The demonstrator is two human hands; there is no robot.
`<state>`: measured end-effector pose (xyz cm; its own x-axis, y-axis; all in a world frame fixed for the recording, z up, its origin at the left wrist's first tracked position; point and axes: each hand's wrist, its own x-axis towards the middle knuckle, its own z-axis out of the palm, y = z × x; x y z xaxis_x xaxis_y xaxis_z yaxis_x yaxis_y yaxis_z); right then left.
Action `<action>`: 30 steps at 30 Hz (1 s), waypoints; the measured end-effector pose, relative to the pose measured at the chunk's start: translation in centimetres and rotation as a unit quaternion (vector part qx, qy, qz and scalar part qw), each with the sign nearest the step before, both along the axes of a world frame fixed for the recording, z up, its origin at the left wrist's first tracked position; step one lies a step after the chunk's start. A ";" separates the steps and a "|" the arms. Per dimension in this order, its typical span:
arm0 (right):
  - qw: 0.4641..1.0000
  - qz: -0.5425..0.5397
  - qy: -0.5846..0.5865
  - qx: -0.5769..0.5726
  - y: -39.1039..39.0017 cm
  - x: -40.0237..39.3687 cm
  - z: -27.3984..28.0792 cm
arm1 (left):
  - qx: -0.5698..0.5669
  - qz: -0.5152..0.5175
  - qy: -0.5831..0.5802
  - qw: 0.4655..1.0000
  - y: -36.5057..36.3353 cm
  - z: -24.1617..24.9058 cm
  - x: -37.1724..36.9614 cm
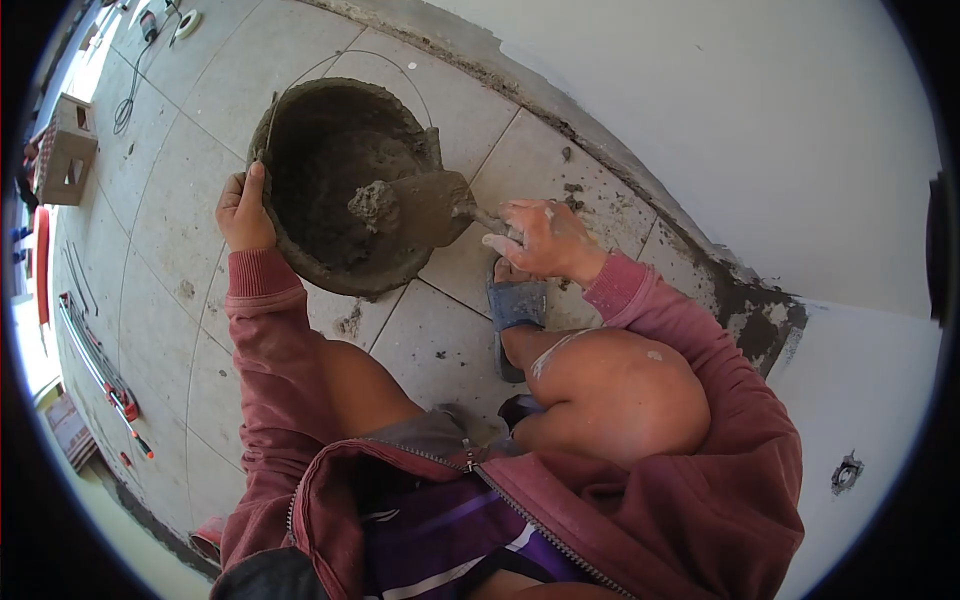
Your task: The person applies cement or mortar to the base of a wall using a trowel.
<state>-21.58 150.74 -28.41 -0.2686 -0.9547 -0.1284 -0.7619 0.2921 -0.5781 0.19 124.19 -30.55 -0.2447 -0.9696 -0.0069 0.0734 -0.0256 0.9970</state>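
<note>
My left hand [245, 208] grips the near-left rim of a mortar-caked bucket [349, 281], thumb on top of the edge. Wet grey mortar [320, 190] lies inside, and the wire handle rests toward the far side. In my right hand [545, 238] is the handle of a trowel [432, 208], its fingers closed round it. The broad blade reaches over the bucket's right rim, coated in mortar, with a lump of mortar [375, 206] at its tip. How deep the mortar sits is hard to judge.
A white wall [740, 130] rises on the right, with mortar along its base. Tiles [425, 330] with mortar crumbs surround my sandalled foot [517, 305]. At left are a crate [68, 150], a long red-and-grey tool [100, 365] and a corded power tool [149, 27].
</note>
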 end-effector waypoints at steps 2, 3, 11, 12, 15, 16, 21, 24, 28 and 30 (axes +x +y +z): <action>0.995 0.017 0.082 0.055 -1.6 -0.7 -1.1 | -0.036 0.013 -0.038 0.999 -0.2 0.0 0.4; 0.978 0.020 0.014 0.208 -3.3 -1.0 1.3 | -0.034 0.021 -0.051 0.998 -0.2 -0.2 0.5; 0.971 0.012 -0.180 0.155 0.6 -3.5 -1.2 | -0.027 -0.005 -0.030 0.999 -0.2 -0.3 0.6; 0.931 0.006 -0.305 0.198 1.4 -3.9 -0.3 | -0.022 -0.006 -0.027 0.999 -0.3 -0.1 0.6; 0.797 -0.091 -0.541 0.252 4.1 -6.7 -0.2 | -0.029 -0.018 -0.063 0.997 -0.7 -0.1 1.4; 0.698 -0.178 -0.641 0.264 5.5 -8.4 -0.8 | -0.028 -0.020 -0.085 0.996 -0.9 -0.3 1.6; 0.754 -0.357 -0.495 0.245 9.3 -13.0 -2.5 | -0.031 -0.011 -0.047 0.998 -0.5 0.1 0.6; 0.867 -0.338 -0.288 0.226 11.7 -12.6 -5.3 | -0.024 -0.017 -0.039 0.999 -0.2 0.3 0.3; 0.917 -0.212 0.238 0.238 11.0 -11.7 -9.6 | -0.026 -0.018 -0.061 0.998 -0.2 0.5 0.3; 0.920 -0.214 0.177 0.277 9.0 -9.7 -7.9 | -0.030 -0.022 -0.065 0.997 -0.1 0.6 0.1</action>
